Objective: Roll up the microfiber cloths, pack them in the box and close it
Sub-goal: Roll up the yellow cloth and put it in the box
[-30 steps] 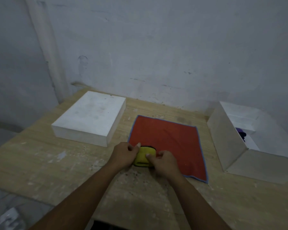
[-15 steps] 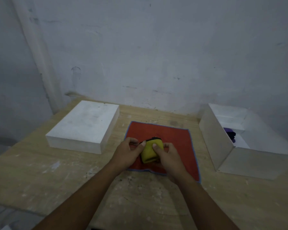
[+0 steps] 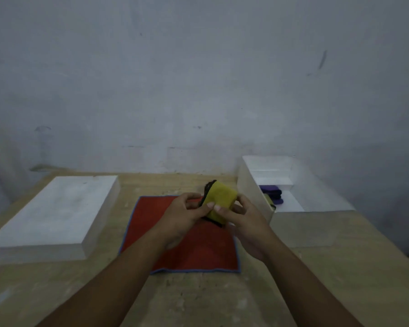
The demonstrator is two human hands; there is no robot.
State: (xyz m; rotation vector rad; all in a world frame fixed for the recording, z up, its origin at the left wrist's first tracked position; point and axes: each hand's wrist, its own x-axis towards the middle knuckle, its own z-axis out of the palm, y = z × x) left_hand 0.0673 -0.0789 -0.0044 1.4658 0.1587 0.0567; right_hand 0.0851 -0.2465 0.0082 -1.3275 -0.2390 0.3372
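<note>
A rolled yellow cloth [image 3: 221, 198] with a black edge is held in the air between both hands, just left of the open white box [image 3: 249, 185]. My left hand [image 3: 185, 217] grips its left side and my right hand [image 3: 243, 218] its right side, thumbs on the near face. Beneath them an orange cloth [image 3: 198, 249] with a blue hem lies flat on the wooden table [image 3: 222, 300]. Inside the box sit a rolled purple cloth [image 3: 270, 193] and part of another yellowish roll [image 3: 269, 201] against the left wall.
The white box lid [image 3: 54, 213] lies flat on the table's left side. The box's front flap [image 3: 302, 227] lies folded down toward me on the right. A grey wall stands close behind the table.
Both hands have lifted the yellow roll off the orange cloth and carried it up and to the right, toward the open box. The camera view shifted as well.
</note>
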